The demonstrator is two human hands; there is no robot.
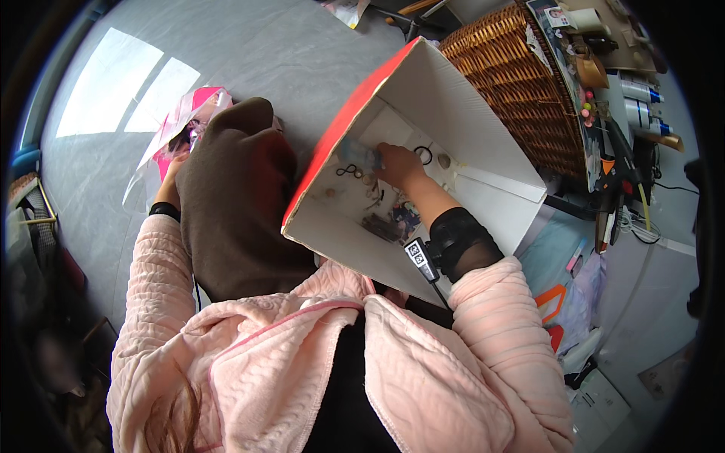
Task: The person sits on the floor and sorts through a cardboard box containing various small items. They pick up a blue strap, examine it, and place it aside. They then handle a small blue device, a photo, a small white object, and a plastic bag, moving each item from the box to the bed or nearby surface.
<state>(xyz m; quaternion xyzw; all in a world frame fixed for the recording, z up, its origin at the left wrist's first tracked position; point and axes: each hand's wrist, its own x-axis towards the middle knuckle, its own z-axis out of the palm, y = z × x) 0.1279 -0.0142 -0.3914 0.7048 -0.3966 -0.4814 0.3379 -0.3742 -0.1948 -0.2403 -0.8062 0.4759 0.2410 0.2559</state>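
Note:
My right hand (398, 163) reaches deep into a cardboard box (487, 133) with a red outside and white inside. Its curled fingers touch a pale, translucent bluish item (362, 153), too blurred to name. Around it on the box's bottom lie a black hair tie (423, 155), a twisted black band (346, 170), small round pieces and a dark patterned bundle (403, 218). At the left, my left hand (180, 161) is at a clear and pink plastic bag (170, 127) with dark and shiny things in it. My fingers there are mostly hidden behind the bag and my brown-clad knee.
A brown wicker basket (515, 85) stands beyond the box at the right. Further right, a crowded surface holds bottles (640, 113), a glue gun (620, 147) and cables. Orange-handled items (549, 303) lie near my right sleeve. Grey floor (272, 45) extends behind the bag, with another plastic package on it.

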